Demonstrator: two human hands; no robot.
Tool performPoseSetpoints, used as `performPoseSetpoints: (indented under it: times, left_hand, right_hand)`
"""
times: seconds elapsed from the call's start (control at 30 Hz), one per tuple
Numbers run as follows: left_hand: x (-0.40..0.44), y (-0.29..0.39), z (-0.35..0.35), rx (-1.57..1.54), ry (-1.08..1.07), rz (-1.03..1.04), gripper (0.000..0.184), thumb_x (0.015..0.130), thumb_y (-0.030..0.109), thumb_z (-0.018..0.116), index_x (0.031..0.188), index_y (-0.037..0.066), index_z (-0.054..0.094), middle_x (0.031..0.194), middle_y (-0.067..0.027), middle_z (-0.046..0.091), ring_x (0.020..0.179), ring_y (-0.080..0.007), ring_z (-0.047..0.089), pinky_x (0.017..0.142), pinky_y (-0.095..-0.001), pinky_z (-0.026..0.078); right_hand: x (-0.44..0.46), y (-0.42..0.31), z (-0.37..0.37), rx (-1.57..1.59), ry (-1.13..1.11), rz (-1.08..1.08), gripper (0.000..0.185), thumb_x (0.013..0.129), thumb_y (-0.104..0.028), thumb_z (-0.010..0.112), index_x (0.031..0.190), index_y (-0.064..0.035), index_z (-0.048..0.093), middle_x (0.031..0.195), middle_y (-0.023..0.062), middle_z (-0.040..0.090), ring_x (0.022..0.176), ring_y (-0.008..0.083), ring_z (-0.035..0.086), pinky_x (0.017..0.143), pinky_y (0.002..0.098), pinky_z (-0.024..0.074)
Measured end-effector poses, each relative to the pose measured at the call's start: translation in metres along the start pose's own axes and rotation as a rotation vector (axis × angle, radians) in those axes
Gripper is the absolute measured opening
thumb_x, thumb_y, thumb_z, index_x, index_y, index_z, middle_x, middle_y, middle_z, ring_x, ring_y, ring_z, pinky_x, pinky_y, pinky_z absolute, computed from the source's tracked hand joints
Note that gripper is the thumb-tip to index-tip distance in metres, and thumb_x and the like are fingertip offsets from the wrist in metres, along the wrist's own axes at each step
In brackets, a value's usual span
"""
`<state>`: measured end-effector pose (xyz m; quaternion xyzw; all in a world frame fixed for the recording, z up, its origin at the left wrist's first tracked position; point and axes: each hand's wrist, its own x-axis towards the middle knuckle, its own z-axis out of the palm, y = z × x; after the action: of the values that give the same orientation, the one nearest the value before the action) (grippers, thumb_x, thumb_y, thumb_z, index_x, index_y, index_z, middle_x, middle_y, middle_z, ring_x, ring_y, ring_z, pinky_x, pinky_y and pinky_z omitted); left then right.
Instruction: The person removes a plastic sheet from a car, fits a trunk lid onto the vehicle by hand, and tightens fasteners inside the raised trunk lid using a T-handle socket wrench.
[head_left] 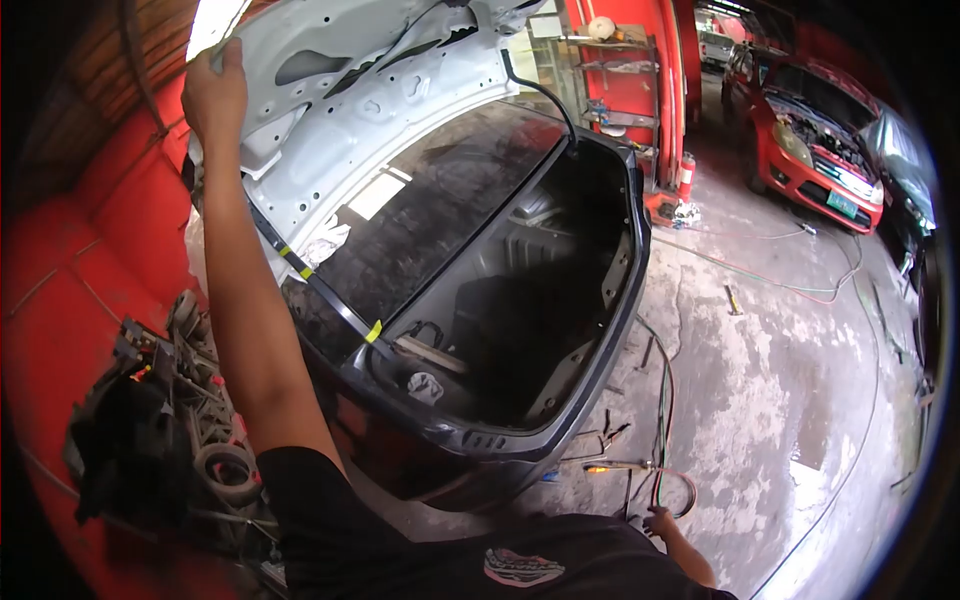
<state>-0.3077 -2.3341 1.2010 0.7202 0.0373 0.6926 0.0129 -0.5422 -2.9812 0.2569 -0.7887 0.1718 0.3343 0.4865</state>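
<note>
Fingers of the left hand (214,105) are clamped on the raised trunk lid (335,118), probably steadying it over the open trunk (637,235) below them. Right hand (660,522)'s way lower, near some hoses (664,425), can't tell its grip tbh.

White lid (365,120), black shirt (450,560), seemingly dark trunk (530,300), red car (815,165).
</note>
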Motion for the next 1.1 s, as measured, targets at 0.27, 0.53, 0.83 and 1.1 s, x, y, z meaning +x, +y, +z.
performPoseSetpoints:
  times: [0.27, 0.53, 0.83, 1.1]
  left_hand:
    - [-0.106, 0.106, -0.035, -0.092, 0.169, 0.127, 0.03, 0.094, 0.028, 0.068, 0.112, 0.004, 0.073, 0.11, -0.0168, 0.072, 0.108, -0.0348, 0.065, 0.097, -0.0442, 0.047]
    - [-0.25, 0.204, -0.088, -0.062, 0.028, 0.197, 0.03, 0.092, 0.014, 0.067, 0.12, 0.001, 0.065, 0.119, -0.0155, 0.066, 0.114, -0.0375, 0.06, 0.103, -0.0499, 0.043]
    - [-0.364, 0.263, -0.131, 0.111, -0.212, 0.267, 0.036, 0.093, 0.012, 0.062, 0.128, 0.002, 0.059, 0.13, -0.0187, 0.06, 0.123, -0.0389, 0.058, 0.112, -0.0607, 0.037]
    - [-0.414, 0.277, -0.133, 0.027, -0.273, 0.138, 0.041, 0.086, 0.013, 0.067, 0.125, 0.003, 0.062, 0.135, -0.0193, 0.059, 0.128, -0.0396, 0.054, 0.117, -0.0617, 0.025]
  right_hand:
    - [0.029, -0.184, -0.03, -0.192, -0.034, -0.545, 0.055, 0.085, -0.015, 0.071, 0.136, 0.0039, 0.061, 0.096, 0.0203, 0.076, 0.081, 0.0223, 0.074, 0.073, 0.0347, 0.0599]
    - [-0.034, -0.379, -0.102, 0.022, -0.346, -0.942, 0.043, 0.101, -0.013, 0.051, 0.14, 0.0054, 0.055, 0.101, 0.0141, 0.075, 0.085, 0.0182, 0.073, 0.077, 0.0325, 0.0597]
    - [-0.155, -0.525, -0.146, 0.254, -0.624, -1.104, 0.051, 0.106, -0.033, 0.057, 0.14, 0.0063, 0.055, 0.106, 0.0131, 0.072, 0.1, 0.0163, 0.068, 0.09, 0.0312, 0.0554]
    - [-0.189, -0.565, -0.133, 0.298, -0.677, -1.237, 0.043, 0.107, -0.033, 0.055, 0.113, 0.0079, 0.066, 0.1, 0.0154, 0.074, 0.092, 0.0192, 0.07, 0.085, 0.0326, 0.0562]
